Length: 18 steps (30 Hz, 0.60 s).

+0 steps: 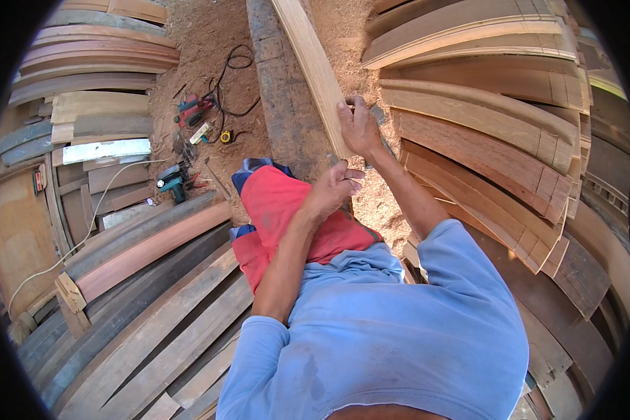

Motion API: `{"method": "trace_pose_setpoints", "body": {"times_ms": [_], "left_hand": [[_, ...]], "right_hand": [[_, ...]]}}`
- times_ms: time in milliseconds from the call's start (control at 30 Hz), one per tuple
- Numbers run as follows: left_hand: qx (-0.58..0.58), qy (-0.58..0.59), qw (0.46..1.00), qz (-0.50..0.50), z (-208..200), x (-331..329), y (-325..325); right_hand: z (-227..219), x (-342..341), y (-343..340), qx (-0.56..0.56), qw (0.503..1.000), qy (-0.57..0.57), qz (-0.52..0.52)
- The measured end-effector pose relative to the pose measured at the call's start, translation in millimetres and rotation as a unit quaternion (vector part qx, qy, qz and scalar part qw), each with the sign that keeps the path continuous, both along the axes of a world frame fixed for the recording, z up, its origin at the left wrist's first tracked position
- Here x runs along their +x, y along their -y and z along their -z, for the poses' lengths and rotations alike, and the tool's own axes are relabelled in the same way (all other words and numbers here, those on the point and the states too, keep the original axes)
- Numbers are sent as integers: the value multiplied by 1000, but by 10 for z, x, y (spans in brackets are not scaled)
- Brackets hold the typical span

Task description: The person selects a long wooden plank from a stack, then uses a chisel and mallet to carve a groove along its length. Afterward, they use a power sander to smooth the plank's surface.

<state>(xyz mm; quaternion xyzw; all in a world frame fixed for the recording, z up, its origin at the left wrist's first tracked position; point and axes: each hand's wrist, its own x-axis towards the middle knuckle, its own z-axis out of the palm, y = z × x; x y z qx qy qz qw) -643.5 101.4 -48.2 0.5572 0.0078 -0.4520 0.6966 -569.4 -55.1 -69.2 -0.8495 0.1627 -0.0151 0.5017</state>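
A long pale wooden plank runs away from me over a worn, dark wooden beam. My right hand is closed at the plank's right edge, thumb toward its upper face and fingers bent. Beside its knuckles a small grey piece shows, too covered to name. Just below the plank's near end, above my lap, is my left hand. Its fingers are curled together, and a small dark bit shows by the fingertips; what it grips is hidden. Red cloth covers my legs.
Stacked boards rise on the right, and more boards lie at the left. On the sawdust-covered ground are a red corded power tool, a yellow tape measure and a teal power tool. A pale cord crosses the left boards.
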Motion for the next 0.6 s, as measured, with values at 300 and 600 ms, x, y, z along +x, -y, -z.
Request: {"method": "trace_pose_setpoints", "body": {"times_ms": [300,600], "left_hand": [[-64,39,962,-262,-162,238,-778],[313,380,848,-199,158,-28,-1052]], "right_hand": [[-14,10,-7,6,1000,-9,5],[-76,18,-14,-17,999,-37,7]]}}
